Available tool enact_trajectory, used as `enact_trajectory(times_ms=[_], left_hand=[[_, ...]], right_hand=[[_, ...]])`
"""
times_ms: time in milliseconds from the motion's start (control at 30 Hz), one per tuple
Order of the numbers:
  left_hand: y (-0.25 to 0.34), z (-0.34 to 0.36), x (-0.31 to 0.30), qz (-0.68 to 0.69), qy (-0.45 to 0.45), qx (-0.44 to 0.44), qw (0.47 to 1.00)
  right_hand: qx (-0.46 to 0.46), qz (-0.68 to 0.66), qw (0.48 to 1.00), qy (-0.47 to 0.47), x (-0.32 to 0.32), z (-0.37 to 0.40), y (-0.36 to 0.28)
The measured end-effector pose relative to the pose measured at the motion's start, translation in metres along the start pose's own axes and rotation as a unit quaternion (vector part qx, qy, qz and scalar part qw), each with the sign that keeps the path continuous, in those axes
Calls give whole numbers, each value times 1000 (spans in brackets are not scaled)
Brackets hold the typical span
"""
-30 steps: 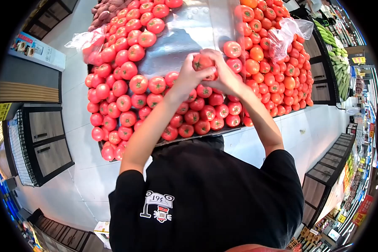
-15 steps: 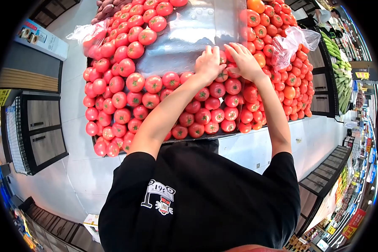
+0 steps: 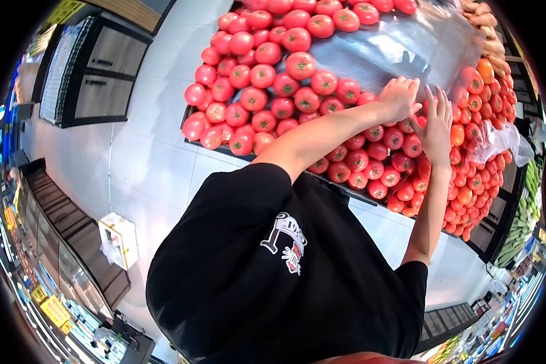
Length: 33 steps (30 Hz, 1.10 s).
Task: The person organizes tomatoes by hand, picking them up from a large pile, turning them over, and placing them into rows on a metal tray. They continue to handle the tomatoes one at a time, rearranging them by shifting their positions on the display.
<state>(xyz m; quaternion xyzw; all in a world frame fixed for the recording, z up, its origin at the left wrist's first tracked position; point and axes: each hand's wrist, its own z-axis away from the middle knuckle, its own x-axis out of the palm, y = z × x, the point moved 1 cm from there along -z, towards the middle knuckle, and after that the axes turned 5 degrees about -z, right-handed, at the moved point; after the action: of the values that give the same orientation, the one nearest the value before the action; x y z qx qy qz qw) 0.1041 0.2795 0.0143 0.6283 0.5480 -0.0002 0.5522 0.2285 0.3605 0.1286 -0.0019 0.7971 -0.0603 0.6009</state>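
Observation:
My left hand [image 3: 399,98] is over the front edge of a shiny clear plastic sheet [image 3: 361,60], beside the front rows of red tomatoes [image 3: 358,159]. Its fingers are bent and close together; anything beneath them is hidden. Close to its right is my right hand [image 3: 435,126], fingers stretched and a little apart, thumb towards the left hand. I see nothing held in it. Tomatoes surround both hands in front and to the right, most with green stem ends facing up.
Orange-red tomatoes [image 3: 476,167] fill the right side, with a crumpled clear plastic bag [image 3: 494,144] on them. Brown root vegetables [image 3: 485,30] lie at the back right, green vegetables [image 3: 523,224] farther right. A white box [image 3: 118,239] sits on the floor at left, near wooden cabinets [image 3: 103,97].
The view has turned, so the display and both hands appear farther right and tilted. My hands stay close together at the sheet's front edge; my right hand's fingers look more upright.

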Motion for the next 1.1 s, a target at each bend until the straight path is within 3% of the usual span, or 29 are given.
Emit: enact_trajectory(times_ms=[100,267,433,533,567,633,733,833,967,1100], left_hand=[[1,1,-6,33,-6,-13,999],[-19,11,-1,162,66,-18,984],[-33,16,-14,254,50,-39,965],[-20,21,-35,275,30,-64,959],[-22,26,-36,262,84,-18,961],[-16,56,-70,212,103,17,972],[-7,137,-153,118,38,-23,992],[-25,228,-208,-73,97,9,993],[-60,351,-249,-269,95,-46,957],[-70,401,-254,-283,95,-142,944]], right_hand=[[1,-13,1000,-10,3,-1,-6],[-11,-21,1000,16,12,-1,-2],[-37,-82,995,-41,59,-10,15],[-29,-27,997,-72,81,-21,7],[-13,-13,996,-86,83,-24,4],[-34,13,997,-70,89,-29,11],[-21,-17,996,-83,83,-32,20],[-34,29,995,-88,72,-37,39],[-17,33,991,-131,47,-44,59],[41,-143,971,-185,45,-49,95]])
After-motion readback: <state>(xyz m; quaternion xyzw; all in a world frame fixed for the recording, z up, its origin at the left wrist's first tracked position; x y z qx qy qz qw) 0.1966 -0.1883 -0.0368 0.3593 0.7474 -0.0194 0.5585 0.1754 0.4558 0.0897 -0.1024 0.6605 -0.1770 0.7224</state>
